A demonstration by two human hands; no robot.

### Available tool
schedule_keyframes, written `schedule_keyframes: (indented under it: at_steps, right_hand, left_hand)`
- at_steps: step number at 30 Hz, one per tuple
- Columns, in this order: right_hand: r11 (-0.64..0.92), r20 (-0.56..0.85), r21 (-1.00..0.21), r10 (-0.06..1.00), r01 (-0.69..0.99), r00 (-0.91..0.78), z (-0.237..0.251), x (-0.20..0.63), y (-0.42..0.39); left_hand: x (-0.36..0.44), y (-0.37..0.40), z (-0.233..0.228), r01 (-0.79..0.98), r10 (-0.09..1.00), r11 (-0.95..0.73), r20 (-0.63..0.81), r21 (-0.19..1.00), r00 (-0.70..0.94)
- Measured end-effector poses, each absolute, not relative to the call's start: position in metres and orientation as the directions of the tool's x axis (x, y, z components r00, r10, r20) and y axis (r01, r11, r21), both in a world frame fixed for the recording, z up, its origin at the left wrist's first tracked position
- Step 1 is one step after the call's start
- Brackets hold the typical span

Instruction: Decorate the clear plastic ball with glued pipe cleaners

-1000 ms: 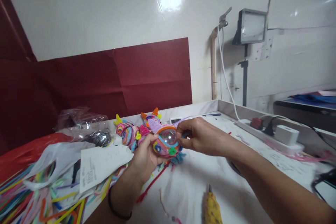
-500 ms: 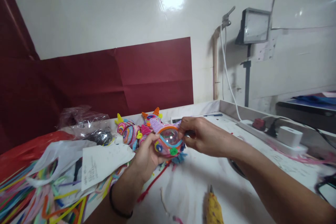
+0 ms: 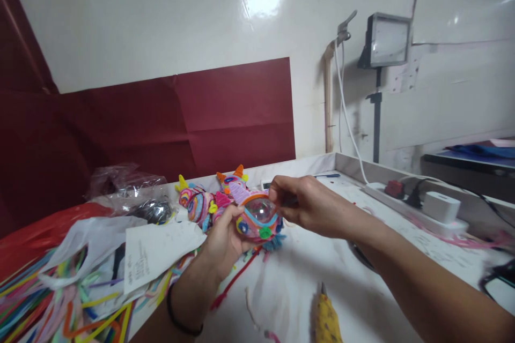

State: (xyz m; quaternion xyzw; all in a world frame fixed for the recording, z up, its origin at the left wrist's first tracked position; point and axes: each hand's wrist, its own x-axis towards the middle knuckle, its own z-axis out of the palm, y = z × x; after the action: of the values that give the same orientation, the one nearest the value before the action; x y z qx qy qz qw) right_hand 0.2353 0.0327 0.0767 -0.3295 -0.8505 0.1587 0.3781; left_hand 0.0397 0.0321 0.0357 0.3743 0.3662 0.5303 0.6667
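My left hand grips a colourful pipe-cleaner craft from its left side, thumb on the rim. A clear, shiny dome ringed in orange and blue fills its upper face. Green and blue coiled spots and a lilac pointed piece decorate it. My right hand is at the dome's upper right edge, its fingers pinched together; what they hold, if anything, is hidden. Just behind, more pipe-cleaner figures with yellow and orange points stand on the white table.
Loose pipe cleaners, a white plastic bag and a paper slip lie at left. In front is a yellow tool with a metal tip. A power strip runs along the right edge; a lamp stands behind.
My right hand has lifted slightly up and to the left along the dome's edge. My left hand and the craft have stayed nearly still.
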Motion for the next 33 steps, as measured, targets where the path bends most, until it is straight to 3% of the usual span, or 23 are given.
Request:
schedule_keyframes:
  at_steps: [18,33]
  right_hand:
    - [0.78,0.595,-0.415,0.622,0.468,-0.509,0.0753,0.2355,0.031]
    - [0.756,0.579,-0.46,0.653,0.467,-0.487,0.076,0.2336,0.0329]
  left_hand:
    - [0.0424,0.0307,0.0354,-0.413,0.98,0.162,-0.098,0.896,0.171]
    - [0.0422,0.0316,0.0327,-0.407,0.979,0.159,-0.089,0.9,0.185]
